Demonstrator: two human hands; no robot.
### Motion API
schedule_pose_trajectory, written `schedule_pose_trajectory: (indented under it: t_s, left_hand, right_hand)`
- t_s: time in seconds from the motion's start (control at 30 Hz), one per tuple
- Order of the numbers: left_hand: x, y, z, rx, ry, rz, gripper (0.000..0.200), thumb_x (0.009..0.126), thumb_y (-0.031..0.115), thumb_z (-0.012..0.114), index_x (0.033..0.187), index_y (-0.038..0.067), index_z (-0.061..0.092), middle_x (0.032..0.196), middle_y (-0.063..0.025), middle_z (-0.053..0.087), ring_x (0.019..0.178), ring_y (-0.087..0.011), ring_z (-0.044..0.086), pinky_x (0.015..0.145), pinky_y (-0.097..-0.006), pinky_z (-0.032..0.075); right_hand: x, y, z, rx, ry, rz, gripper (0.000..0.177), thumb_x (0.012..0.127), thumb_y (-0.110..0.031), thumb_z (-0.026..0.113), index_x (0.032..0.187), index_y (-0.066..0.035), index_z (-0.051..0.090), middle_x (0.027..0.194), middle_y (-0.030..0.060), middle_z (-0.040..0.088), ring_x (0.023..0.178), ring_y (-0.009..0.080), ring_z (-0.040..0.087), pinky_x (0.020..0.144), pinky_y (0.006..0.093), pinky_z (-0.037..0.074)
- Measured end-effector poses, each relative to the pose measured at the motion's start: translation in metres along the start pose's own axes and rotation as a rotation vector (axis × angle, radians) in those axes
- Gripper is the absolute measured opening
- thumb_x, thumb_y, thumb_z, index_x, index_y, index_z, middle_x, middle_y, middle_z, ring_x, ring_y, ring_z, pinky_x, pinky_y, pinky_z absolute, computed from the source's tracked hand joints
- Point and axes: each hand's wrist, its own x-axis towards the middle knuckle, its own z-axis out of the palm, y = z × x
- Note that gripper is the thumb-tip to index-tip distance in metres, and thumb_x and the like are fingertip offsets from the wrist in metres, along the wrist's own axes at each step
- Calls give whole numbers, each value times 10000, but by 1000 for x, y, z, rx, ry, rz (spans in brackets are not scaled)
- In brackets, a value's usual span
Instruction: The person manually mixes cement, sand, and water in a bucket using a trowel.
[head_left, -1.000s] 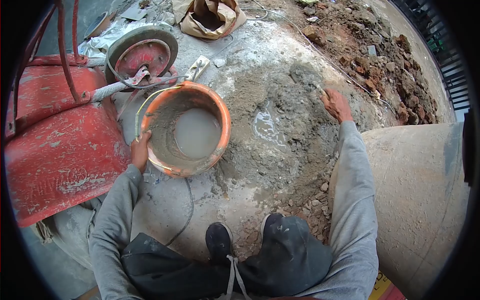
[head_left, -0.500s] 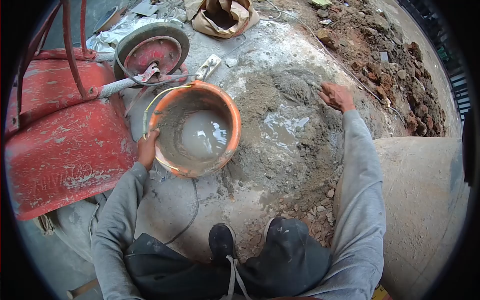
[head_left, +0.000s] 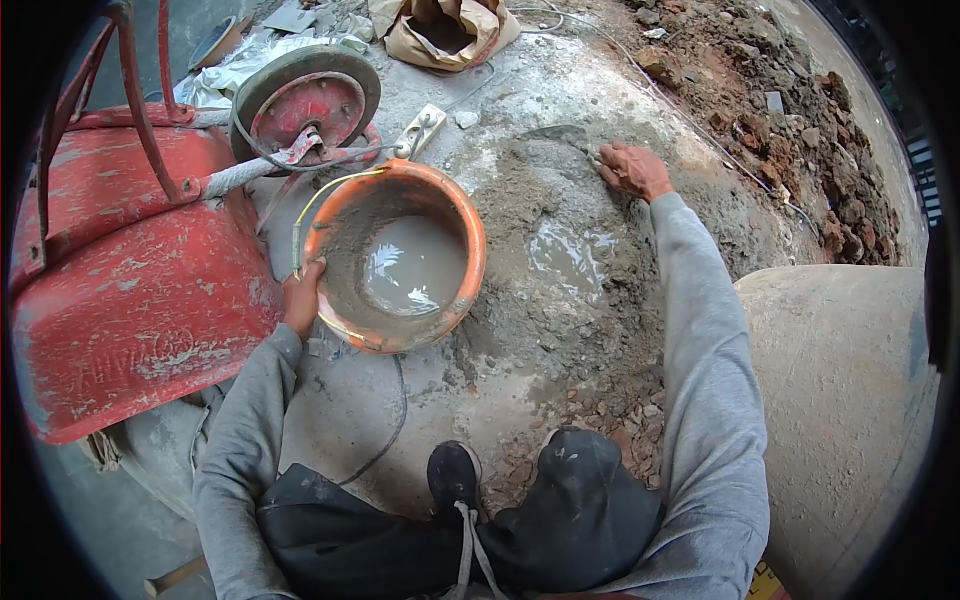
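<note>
My left hand (head_left: 303, 296) is closed on the near-left rim of an orange bucket (head_left: 466, 290), beside its wire handle. Cloudy grey water (head_left: 415, 265) lies in the bucket, and its inner wall is coated with mud-coloured mortar. Over the far side of a wet mortar heap (head_left: 610, 330), my right hand (head_left: 635, 170) is closed round the handle of a trowel (head_left: 556, 132). The handle is mostly hidden by my fingers; the dark blade points left and lies against the mortar. A puddle (head_left: 570, 255) shines in the middle of the heap.
A red wheelbarrow (head_left: 130, 290) lies tipped at left, its wheel (head_left: 305, 110) near the bucket. A power strip (head_left: 422, 130) with a cable sits behind the bucket. An opened paper sack (head_left: 445, 35) stands at the back, reddish soil (head_left: 770, 130) at back right, and a large pale curved surface (head_left: 840, 400) at right.
My right hand has moved left with the trowel, whose blade now lies farther left across the top of the mortar. My left hand stays on the bucket rim; the water's surface has shifted.
</note>
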Motion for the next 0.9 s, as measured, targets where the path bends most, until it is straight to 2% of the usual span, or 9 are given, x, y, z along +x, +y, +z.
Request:
schedule_pose_trajectory:
  t_s: [0.17,0.23,0.27,0.33,0.37,0.67,0.73,0.8,0.9]
  left_hand:
    - [-1,5,1,0,12,16,432,902,306,599,1157,-41,630,1054,-105,668,941,-185,622,847,-313,462]
    - [-2,6,3,13,13,37,433,901,307,600,1154,-43,630,1052,-104,668,940,-186,623,845,-314,462]
    - [-4,9,3,-9,8,19,429,901,305,601,1148,-44,631,1046,-102,668,936,-186,623,842,-314,462]
    - [-6,13,7,-28,-4,9,426,900,303,602,1143,-46,632,1040,-100,668,932,-187,623,838,-314,462]
    - [-8,14,8,-24,7,15,421,899,298,603,1141,-45,631,1034,-97,666,926,-186,623,833,-312,462]
    - [4,1,1,-43,-41,28,493,891,339,599,1214,-34,588,1092,-121,651,963,-204,617,871,-306,446]
    - [2,2,1,-42,-45,28,497,891,340,598,1218,-34,584,1098,-124,651,968,-207,619,876,-305,445]
    - [-7,10,3,-3,-41,47,503,895,343,593,1221,-39,580,1104,-127,652,977,-210,622,884,-298,443]
    - [-5,11,2,26,-35,32,514,894,354,592,1220,-44,581,1097,-130,654,979,-215,622,889,-305,444]
  right_hand:
    - [-47,13,-32,20,-85,-93,267,924,-345,540,1029,-100,530,1018,130,606,914,359,640,807,464,516]
    - [-62,23,-29,24,48,191,281,913,-333,556,1046,-86,562,1032,151,634,930,369,645,825,472,514]
    - [-64,33,-19,20,46,197,281,913,-333,556,1046,-86,562,1032,151,634,930,369,645,825,472,514]
    - [-62,49,0,50,88,580,302,896,-328,567,1024,-57,608,1028,195,662,948,388,649,837,482,513]
    - [-67,54,4,75,86,604,326,879,-331,580,986,-27,634,1009,231,673,963,397,650,837,486,511]
    - [-103,11,-34,169,-56,276,329,870,-331,576,1028,-51,647,912,187,680,867,382,650,772,462,511]
    - [-107,-13,-48,162,-67,275,318,881,-340,568,996,-52,641,914,171,680,860,376,648,767,461,512]
    - [-109,-22,-47,186,149,371,326,872,-365,566,912,-43,598,857,171,661,871,382,642,781,467,510]
    - [-87,4,-13,95,192,553,273,873,-290,539,942,-53,655,921,198,685,910,402,655,808,480,520]
